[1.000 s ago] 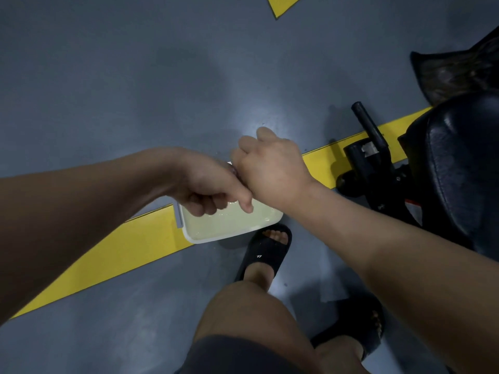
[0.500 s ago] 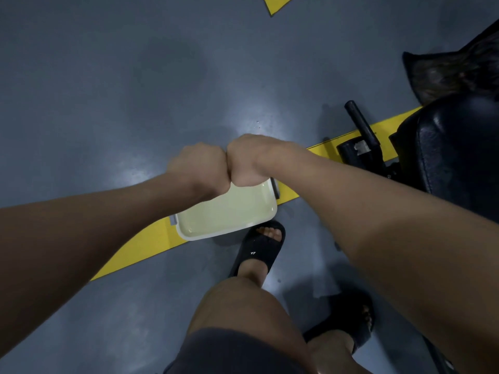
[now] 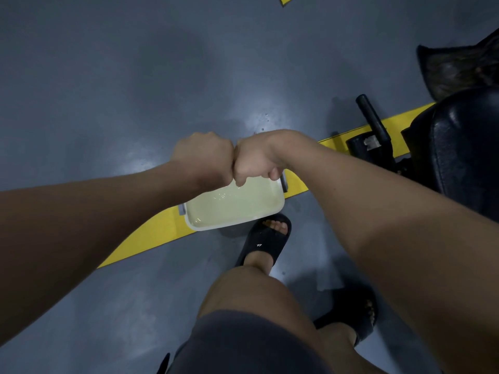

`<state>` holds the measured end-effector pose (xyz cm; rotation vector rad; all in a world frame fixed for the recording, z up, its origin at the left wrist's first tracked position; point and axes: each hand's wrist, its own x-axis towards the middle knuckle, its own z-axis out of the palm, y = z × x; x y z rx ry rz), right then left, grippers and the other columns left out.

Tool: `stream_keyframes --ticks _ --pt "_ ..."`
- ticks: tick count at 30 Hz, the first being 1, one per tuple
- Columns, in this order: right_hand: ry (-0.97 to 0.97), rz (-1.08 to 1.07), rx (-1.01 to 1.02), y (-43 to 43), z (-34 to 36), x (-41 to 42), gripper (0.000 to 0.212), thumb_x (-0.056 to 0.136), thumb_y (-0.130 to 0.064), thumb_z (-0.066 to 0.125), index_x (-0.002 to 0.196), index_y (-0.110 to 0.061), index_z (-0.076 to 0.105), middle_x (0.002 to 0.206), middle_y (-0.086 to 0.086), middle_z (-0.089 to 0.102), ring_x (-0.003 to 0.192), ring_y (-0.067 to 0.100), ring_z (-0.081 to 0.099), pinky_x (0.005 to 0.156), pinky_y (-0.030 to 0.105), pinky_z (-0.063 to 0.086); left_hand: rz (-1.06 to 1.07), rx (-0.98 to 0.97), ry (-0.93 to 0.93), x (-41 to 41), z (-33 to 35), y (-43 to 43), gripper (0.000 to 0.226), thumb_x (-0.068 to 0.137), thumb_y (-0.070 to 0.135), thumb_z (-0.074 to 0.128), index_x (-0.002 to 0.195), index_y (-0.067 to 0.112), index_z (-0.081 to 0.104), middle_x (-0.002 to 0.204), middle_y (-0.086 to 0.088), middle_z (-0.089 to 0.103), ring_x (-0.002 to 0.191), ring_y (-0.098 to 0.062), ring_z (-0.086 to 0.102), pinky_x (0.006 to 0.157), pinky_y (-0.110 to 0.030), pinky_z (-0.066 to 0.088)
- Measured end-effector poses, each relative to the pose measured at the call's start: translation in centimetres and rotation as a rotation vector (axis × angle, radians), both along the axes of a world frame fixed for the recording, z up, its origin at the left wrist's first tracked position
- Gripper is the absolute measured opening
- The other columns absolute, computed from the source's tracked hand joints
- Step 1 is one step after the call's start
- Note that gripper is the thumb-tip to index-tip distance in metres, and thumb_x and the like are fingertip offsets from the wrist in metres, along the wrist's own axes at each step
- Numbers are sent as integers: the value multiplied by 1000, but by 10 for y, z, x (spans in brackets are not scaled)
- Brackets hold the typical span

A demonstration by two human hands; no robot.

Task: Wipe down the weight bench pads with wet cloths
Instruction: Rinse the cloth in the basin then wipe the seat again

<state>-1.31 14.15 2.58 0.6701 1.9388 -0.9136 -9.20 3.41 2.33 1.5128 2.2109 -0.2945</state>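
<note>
My left hand point(image 3: 202, 155) and my right hand point(image 3: 256, 157) are clenched into fists, knuckles pressed together, above a white tub point(image 3: 216, 227) of pale water on the floor. Whatever they grip is hidden inside the fists. Small ripples show on the water right under my right fist. The black padded bench seat point(image 3: 464, 147) is at the right edge, clear of both hands.
The tub sits on a yellow floor stripe point(image 3: 151, 238) across the grey floor. A black bench handle and frame point(image 3: 372, 117) lie right of the tub. My sandalled foot point(image 3: 267, 238) touches the tub's near edge. A dark bag point(image 3: 459, 68) lies at top right.
My fists twisted from an offset, overlapping grip to level knuckle-to-knuckle. The view shifted so more of the tub shows below them, and the water surface now ripples.
</note>
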Motion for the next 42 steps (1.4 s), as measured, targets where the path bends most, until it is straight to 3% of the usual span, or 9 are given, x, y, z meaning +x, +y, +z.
stream_keyframes --ticks 5,10,14,16,22,28,32,37,42 --pt "-30 -187 -162 -2 -5 4 34 88 -8 62 69 -18 35 54 -2 22 52 20 17 49 25 19 -42 17 40 -1 0 -2 16 87 34 62 76 22 58 64 3 41 60 -25 44 61 -30 39" --pt "246 -208 -36 -7 -18 13 29 87 -28 74 67 -19 55 64 -3 49 60 19 53 63 28 53 96 13 -33 -11 -13 -1 31 98 39 54 77 16 57 64 -1 37 74 -34 53 67 -34 41" --pt "187 -144 76 -9 -22 41 58 84 -36 72 135 -24 48 125 1 55 104 21 58 86 33 53 148 -130 -155 -1 -12 -2 19 93 22 62 81 8 57 61 -3 44 58 -23 51 59 -29 40" --pt "291 -449 -42 -7 -5 62 75 86 -24 64 155 -27 34 127 -3 57 95 10 59 77 26 50 243 -80 -280 6 4 3 16 87 17 65 82 6 54 62 -6 53 47 -20 54 47 -27 42" --pt "729 -1196 -432 4 75 151 24 95 -3 51 114 -8 64 93 9 68 81 16 66 73 26 53 321 169 -778 71 98 33 54 83 24 80 120 14 42 100 -8 62 62 -17 59 44 -25 51" --pt "976 -1435 -270 5 157 261 32 78 7 54 108 1 65 100 18 69 91 25 69 88 36 56 152 291 -987 162 178 61 21 93 36 66 106 24 55 76 -3 60 66 -15 57 53 -33 57" --pt "1080 -1657 -341 -2 179 325 26 96 5 47 114 -3 63 98 15 69 100 27 67 105 46 52 177 386 -1086 230 194 76 8 101 23 57 100 15 60 75 -5 65 65 -13 65 59 -37 61" --pt "1030 -1681 -214 -12 173 393 21 99 -3 58 118 -10 65 96 8 71 86 19 69 90 36 55 221 374 -1152 291 170 90 7 100 22 60 102 16 65 65 17 64 71 -2 66 81 -35 63" --pt "1032 -1661 -98 -16 148 433 45 75 -1 69 117 -15 64 103 13 63 88 26 61 84 38 51 217 281 -1261 313 151 105 23 92 3 70 113 12 68 81 0 69 79 -17 65 90 -41 56"
